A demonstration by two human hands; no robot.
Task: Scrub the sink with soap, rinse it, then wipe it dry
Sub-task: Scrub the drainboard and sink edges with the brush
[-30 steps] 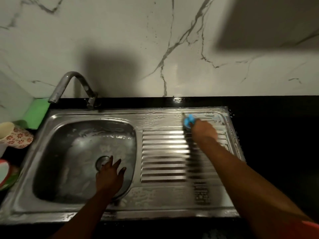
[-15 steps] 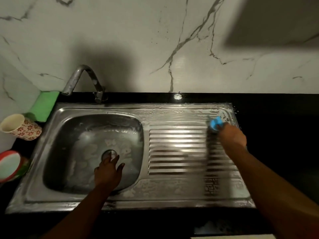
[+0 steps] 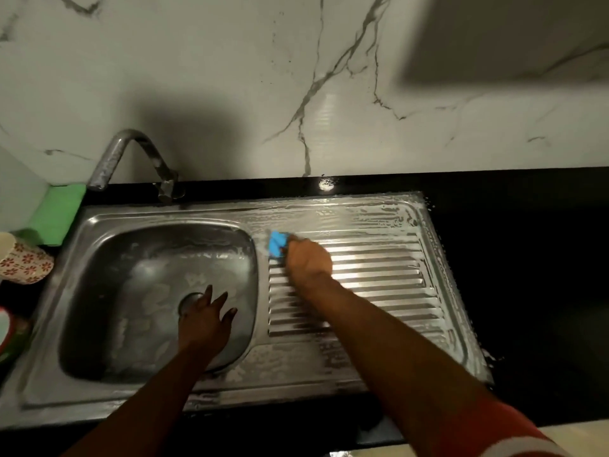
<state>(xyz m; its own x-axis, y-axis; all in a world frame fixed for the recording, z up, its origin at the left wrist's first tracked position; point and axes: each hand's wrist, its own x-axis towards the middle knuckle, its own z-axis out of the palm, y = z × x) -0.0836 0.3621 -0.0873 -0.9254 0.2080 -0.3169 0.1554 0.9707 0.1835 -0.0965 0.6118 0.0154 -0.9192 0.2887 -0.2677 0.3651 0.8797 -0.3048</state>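
Observation:
A steel sink [image 3: 158, 394] with a soapy bowl on the left and a ribbed drainboard [image 3: 389, 278] on the right fills the black counter. My right hand [image 3: 308, 258] grips a blue scrubber [image 3: 276, 244] and presses it on the drainboard's top left corner, beside the bowl's rim. My left hand [image 3: 206, 319] hangs over the bowl with fingers spread and straight, just in front of the drain [image 3: 189, 300], holding nothing. Soap film covers the bowl and the drainboard.
A curved steel tap [image 3: 131, 159] stands behind the bowl. A green cloth [image 3: 59, 212] lies at the back left corner. A flowered cup [image 3: 23, 262] and a red-rimmed dish [image 3: 6, 331] sit left of the sink. The marble wall rises behind.
My right hand has swept the blue scrubber leftward across the drainboard, from its far right top corner to the edge by the bowl. The left hand has stayed over the drain.

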